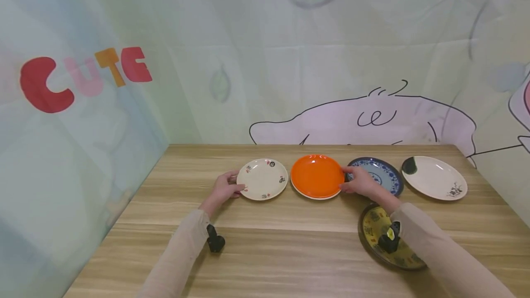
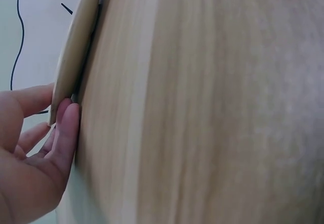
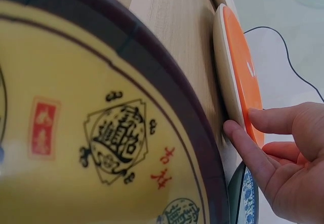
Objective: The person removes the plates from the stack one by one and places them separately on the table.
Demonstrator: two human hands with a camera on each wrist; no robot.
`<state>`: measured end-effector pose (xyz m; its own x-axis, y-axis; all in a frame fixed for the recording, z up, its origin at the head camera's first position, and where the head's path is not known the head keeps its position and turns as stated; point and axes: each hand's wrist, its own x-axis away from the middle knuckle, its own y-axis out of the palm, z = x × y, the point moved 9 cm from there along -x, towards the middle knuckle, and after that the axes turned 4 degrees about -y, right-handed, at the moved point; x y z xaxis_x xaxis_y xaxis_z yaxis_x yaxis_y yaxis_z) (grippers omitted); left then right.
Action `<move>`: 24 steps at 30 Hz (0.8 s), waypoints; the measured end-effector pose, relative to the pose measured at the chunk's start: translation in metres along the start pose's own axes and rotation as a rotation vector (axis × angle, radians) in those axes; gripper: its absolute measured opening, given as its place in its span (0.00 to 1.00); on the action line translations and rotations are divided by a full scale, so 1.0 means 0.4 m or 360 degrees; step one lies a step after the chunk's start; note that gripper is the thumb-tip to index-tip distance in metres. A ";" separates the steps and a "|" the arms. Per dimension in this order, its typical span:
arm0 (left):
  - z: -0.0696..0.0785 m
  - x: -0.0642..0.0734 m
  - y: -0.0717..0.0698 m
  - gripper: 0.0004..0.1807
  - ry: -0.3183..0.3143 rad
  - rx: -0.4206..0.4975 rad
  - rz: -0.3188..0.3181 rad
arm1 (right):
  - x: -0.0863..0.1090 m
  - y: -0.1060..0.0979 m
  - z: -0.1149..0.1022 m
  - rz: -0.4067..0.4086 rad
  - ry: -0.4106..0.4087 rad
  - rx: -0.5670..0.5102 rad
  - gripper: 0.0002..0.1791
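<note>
A round cream plate (image 1: 262, 179) with small red and black motifs lies on the wooden table. My left hand (image 1: 225, 187) pinches its left rim; in the left wrist view the plate's edge (image 2: 76, 47) sits between thumb and fingers. Beside it on the right is an orange plate (image 1: 317, 176) with a pale underside. My right hand (image 1: 361, 181) pinches this plate's right rim, one digit on the orange face (image 3: 243, 72) and another against the pale side. That hand is above part of a blue-and-white patterned plate (image 1: 376, 172).
An oval white plate (image 1: 434, 178) with a dark green patch lies at the far right. Under my right forearm is a yellow plate (image 1: 374, 224) with a dark rim, partly covered. A printed curtain (image 1: 207, 59) hangs behind the table (image 1: 290, 252) and at its sides.
</note>
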<state>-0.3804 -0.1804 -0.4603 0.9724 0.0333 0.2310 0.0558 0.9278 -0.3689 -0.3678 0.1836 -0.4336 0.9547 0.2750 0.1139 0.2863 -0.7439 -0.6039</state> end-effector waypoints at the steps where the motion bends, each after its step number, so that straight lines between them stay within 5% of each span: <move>1: 0.000 -0.001 0.000 0.33 0.0001 -0.0009 -0.0006 | 0.000 0.000 0.001 0.0000 0.0001 0.0003 0.34; 8: 0.013 -0.003 -0.013 0.30 0.0010 -0.0119 0.0000 | 0.001 0.000 0.002 0.0001 0.0013 -0.0009 0.35; 17: 0.088 0.002 -0.045 0.27 0.0111 -0.0379 0.0093 | 0.002 0.000 -0.004 -0.0002 0.0001 -0.0026 0.35; 24: 0.141 0.000 0.013 0.26 0.0192 -0.0348 0.0010 | 0.002 -0.001 -0.002 0.0005 -0.0008 -0.0023 0.34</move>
<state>-0.3931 -0.1547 -0.4114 0.9921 -0.0182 0.1239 0.0849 0.8248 -0.5590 -0.3673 0.1837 -0.4327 0.9552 0.2755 0.1079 0.2843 -0.7535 -0.5928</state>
